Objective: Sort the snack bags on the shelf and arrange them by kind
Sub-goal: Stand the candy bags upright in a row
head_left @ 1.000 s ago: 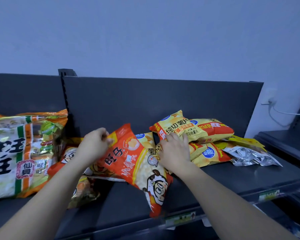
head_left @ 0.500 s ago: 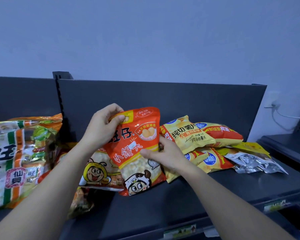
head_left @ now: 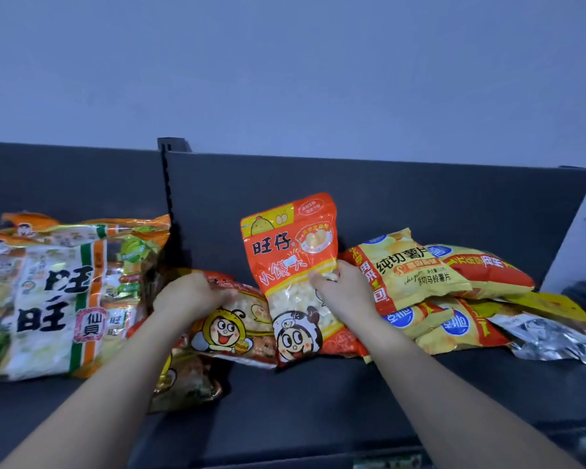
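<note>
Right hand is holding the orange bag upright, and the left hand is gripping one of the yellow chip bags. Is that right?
Not quite. The left hand grips the bee-cartoon bag left of the orange bag; the yellow chip bags lie on its other side. The right hand does hold the orange bag upright, as the head view shows.

Orange-red bag [head_left: 295, 265]: black and white characters, cartoon face, pale puffs behind a clear window. Bee bag [head_left: 230, 330] orange with a yellow cartoon bee; chip bags [head_left: 410, 265] yellow, red bands, blue round logos; foil bag [head_left: 548, 336] silver. Big bag [head_left: 48, 309] white, green and orange stripes, black characters; shelf [head_left: 318, 407] dark grey.
</note>
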The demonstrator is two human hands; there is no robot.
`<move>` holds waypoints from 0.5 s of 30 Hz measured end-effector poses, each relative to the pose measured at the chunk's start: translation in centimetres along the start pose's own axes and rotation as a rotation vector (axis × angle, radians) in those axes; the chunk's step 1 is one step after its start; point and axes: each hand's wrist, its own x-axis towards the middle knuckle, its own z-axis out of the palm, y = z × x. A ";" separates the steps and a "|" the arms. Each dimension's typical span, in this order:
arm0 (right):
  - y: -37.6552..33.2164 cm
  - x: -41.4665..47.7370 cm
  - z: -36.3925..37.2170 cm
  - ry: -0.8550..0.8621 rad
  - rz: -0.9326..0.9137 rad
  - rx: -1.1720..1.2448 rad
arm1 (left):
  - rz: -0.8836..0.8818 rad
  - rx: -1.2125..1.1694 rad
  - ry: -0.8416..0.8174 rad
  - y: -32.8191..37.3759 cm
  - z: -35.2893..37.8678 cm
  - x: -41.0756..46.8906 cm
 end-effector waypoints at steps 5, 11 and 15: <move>0.1 0.0 0.7 -0.059 0.048 0.058 | -0.039 -0.380 0.079 1.0 0.7 -0.1; -0.7 -0.2 0.7 -0.101 0.117 0.477 | 0.199 -1.040 0.188 1.0 -0.3 -2.1; -1.3 0.0 0.9 -0.081 0.162 0.597 | 0.276 -1.260 0.205 -0.2 -1.4 -2.9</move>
